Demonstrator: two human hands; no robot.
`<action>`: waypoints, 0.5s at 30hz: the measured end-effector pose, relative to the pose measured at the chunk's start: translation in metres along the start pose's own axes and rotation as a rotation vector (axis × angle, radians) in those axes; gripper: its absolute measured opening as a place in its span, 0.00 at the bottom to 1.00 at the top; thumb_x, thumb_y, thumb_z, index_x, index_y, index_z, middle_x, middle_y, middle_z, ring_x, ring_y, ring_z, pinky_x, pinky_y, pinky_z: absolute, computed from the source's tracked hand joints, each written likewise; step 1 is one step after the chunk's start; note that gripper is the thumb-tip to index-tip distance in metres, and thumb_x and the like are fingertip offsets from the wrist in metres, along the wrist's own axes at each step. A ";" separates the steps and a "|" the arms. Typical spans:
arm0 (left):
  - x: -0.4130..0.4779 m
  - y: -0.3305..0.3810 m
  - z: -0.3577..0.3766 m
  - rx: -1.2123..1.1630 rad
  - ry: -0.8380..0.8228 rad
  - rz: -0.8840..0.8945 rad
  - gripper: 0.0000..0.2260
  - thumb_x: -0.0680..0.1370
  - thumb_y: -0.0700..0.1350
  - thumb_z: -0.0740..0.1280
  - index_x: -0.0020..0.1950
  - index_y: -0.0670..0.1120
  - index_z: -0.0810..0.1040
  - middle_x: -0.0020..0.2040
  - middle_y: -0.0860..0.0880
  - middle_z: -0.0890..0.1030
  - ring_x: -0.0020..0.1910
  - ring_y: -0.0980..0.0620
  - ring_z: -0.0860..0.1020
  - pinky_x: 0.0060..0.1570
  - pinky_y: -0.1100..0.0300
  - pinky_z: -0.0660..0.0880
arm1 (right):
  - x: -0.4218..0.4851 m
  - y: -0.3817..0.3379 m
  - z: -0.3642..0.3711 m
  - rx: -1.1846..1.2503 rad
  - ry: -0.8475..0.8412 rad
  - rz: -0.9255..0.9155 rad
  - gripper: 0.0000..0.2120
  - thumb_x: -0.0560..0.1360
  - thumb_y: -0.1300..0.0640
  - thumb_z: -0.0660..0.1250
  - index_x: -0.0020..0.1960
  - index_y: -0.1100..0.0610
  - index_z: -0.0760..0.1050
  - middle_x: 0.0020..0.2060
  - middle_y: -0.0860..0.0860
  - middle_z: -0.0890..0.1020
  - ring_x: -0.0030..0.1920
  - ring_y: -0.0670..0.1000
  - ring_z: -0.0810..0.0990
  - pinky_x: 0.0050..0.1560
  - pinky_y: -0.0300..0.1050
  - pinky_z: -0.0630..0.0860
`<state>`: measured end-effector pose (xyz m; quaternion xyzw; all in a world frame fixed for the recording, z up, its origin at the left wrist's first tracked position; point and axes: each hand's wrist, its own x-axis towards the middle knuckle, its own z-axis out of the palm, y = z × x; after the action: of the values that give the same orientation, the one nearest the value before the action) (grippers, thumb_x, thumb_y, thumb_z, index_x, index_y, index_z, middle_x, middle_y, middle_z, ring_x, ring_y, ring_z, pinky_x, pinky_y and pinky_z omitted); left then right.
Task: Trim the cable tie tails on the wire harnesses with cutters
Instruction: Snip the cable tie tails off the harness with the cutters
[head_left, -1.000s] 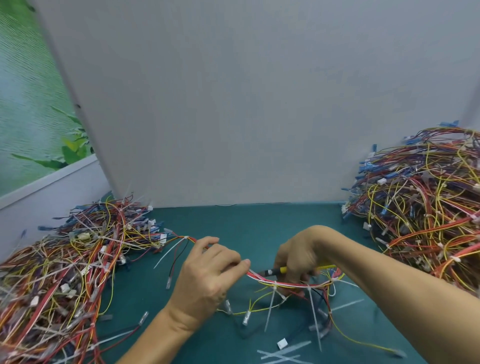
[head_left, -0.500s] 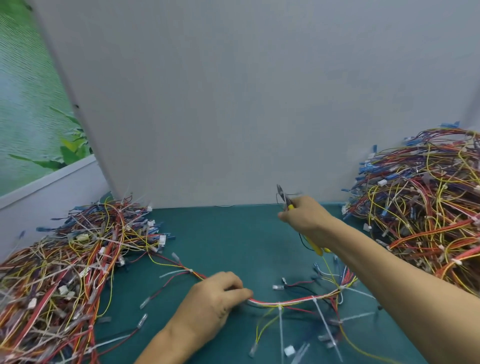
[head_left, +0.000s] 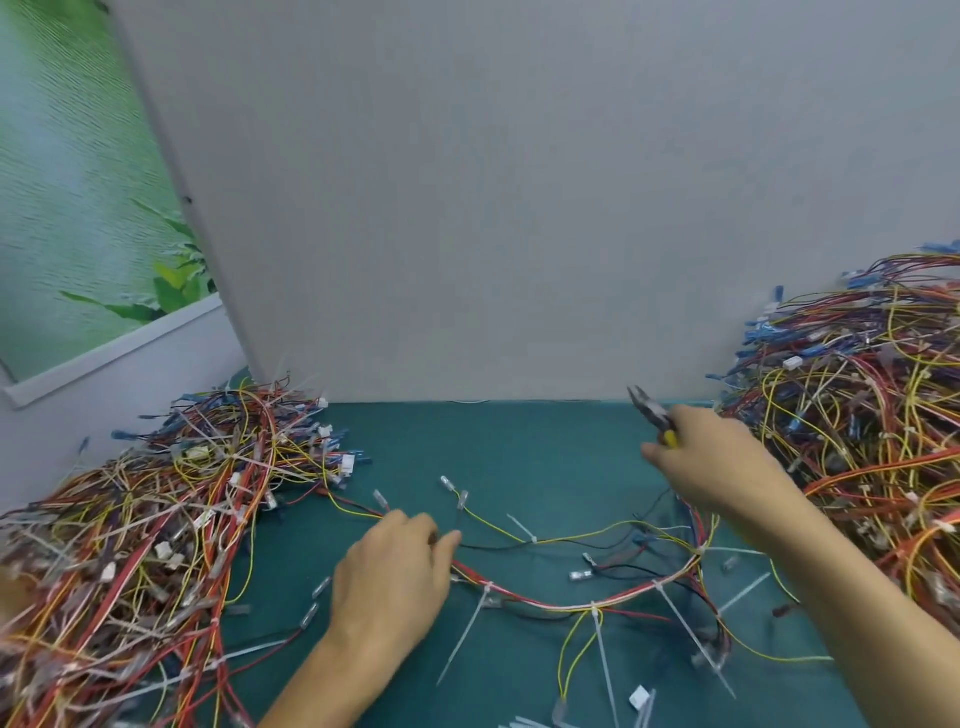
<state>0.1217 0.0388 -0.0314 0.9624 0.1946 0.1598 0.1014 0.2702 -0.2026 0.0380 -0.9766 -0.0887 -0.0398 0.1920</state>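
Pointing: the cutters (head_left: 649, 413) aim their dark tip at the upper left; their long axis runs diagonally, down and right into the right hand (head_left: 711, 462).
Cutters' look: slim dark metal nose, yellow handle; whether the jaws are parted cannot be told.
Right hand: right of centre, above the green tabletop (head_left: 519, 457), fingers curled round the yellow handle.
Harness (head_left: 597, 605): lower centre, on the tabletop; its long axis runs left to right in a shallow sag from the left hand (head_left: 395, 577) to beneath the right forearm.
Harness look: red, white, yellow and black wires bundled together, with loose ends branching off.
Tails (head_left: 462, 642): several, white, long and untrimmed, slanting toward the bottom edge.
Left hand: lower centre-left, palm down, fingers curled over the harness's left end, holding it.
Heaps: a left heap (head_left: 156, 519) of wires at the left edge, a right heap (head_left: 857, 415) at the right edge.
Panel (head_left: 519, 208): grey, upright behind the tabletop.
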 end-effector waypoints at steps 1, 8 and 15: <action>0.003 -0.001 0.000 0.065 -0.054 -0.097 0.19 0.78 0.65 0.55 0.50 0.52 0.76 0.48 0.52 0.79 0.51 0.47 0.79 0.44 0.55 0.73 | -0.008 0.009 0.000 -0.041 -0.003 0.036 0.12 0.76 0.45 0.63 0.48 0.54 0.69 0.48 0.58 0.78 0.47 0.60 0.76 0.46 0.51 0.73; 0.022 0.014 0.017 0.097 -0.215 -0.235 0.21 0.73 0.59 0.65 0.61 0.49 0.68 0.59 0.45 0.75 0.59 0.42 0.76 0.51 0.52 0.73 | -0.037 0.031 0.041 -0.138 -0.182 0.182 0.16 0.76 0.44 0.61 0.58 0.53 0.71 0.59 0.56 0.78 0.58 0.60 0.77 0.49 0.50 0.70; 0.030 0.018 0.017 -0.413 -0.122 0.135 0.25 0.70 0.29 0.60 0.64 0.48 0.76 0.50 0.53 0.77 0.48 0.57 0.76 0.52 0.70 0.68 | -0.031 0.026 0.047 0.038 -0.131 0.213 0.08 0.70 0.55 0.62 0.49 0.53 0.71 0.47 0.55 0.78 0.48 0.60 0.77 0.44 0.48 0.70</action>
<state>0.1594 0.0324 -0.0342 0.9400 0.0866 0.1440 0.2969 0.2465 -0.2130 -0.0180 -0.9771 0.0022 0.0466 0.2075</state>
